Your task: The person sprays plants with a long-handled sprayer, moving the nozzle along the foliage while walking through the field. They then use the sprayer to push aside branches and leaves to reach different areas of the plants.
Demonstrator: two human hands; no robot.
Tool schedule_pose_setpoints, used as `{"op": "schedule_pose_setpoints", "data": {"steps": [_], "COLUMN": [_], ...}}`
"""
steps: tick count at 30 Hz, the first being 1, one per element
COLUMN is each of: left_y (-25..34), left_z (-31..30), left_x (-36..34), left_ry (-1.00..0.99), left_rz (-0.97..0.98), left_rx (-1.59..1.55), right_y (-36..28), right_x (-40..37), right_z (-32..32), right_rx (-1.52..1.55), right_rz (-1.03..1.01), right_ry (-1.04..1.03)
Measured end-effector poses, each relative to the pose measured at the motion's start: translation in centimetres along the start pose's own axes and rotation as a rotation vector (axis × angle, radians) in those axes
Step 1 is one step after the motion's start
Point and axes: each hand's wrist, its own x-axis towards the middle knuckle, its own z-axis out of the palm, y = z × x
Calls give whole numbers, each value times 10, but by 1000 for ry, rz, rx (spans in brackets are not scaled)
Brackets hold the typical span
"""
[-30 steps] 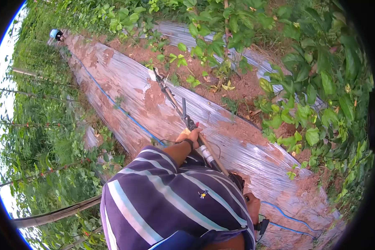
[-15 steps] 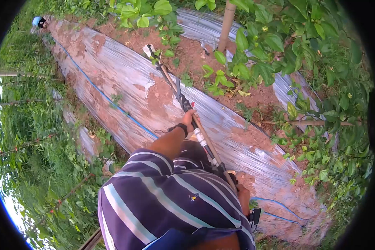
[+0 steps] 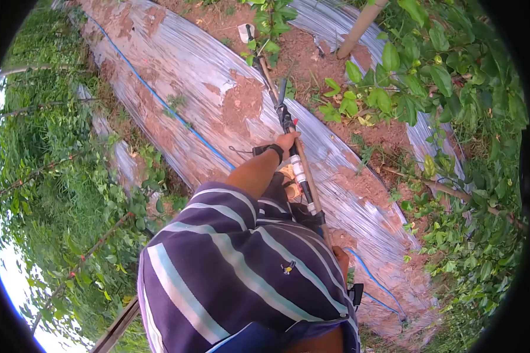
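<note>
A long brown pole [image 3: 311,176] with black and white fittings runs from the upper middle down to my waist. My left hand [image 3: 287,141], with a black band at the wrist, is wrapped round its middle, beside black tape and a red bit. Lower down, my right hand [image 3: 341,259] is at the pole's lower part, mostly hidden by my striped shirt; its fingers cannot be made out. At the pole's far end, a pale tag-like piece [image 3: 247,33] shows near green leaves.
Silvery plastic sheeting [image 3: 188,65] with soil on it covers the ground. A blue hose [image 3: 153,91] lies along it. Leafy plants [image 3: 453,88] and a wooden post [image 3: 362,29] stand at the upper right. Dense greenery [image 3: 59,176] and wires fill the left.
The view has shifted, so the ground and plants sit differently. The pole and my left hand appear farther right and higher. The person in a blue cap at the far upper left is out of view.
</note>
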Motion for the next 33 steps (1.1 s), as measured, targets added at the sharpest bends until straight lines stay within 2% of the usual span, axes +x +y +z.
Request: {"op": "schedule_pose_setpoints", "data": {"steps": [3,4,6,9,11,15,20,22,23,25,29,31,33], "left_y": [2,2,12,15,19,47,93,117,125,144,181,193,199], "left_z": [-6,-9,-3,-17,-28,-50,-65,-64,-74,-90,-118,-126,-134], "left_x": [3,7,-24,-34,-44,-42,-8,2,21,39,22,12,16], "left_ry": [39,34,25,-8,-20,-24,34,74,-46,-209,-175,-263,-305], "left_rz": [-2,8,1,-21,-8,-56,-77,-142,-139,-250,-369,-450,-517], "left_rx": [248,245,438,518,519,610,553,458,445,287,324,170,108], "right_y": [4,2,8,22,36,-7,-26,-13,-29,-72,-150,-203,-224], "right_x": [7,9,12,22,25,14,-9,-22,-31,-57,-87,-93,-104], "right_z": [-3,-7,-9,-10,-6,-2,22,52,66,75,108,116,132], "right_rx": [-30,-55,-17,-13,-5,42,30,210,224,201,351,327,311], "right_rz": [-28,-43,-45,-37,-112,-157,-118,27,42,157,334,369,352], "right_ry": [18,17,17,-2,-11,-3,86,53,77,-2,-11,33,71]}}
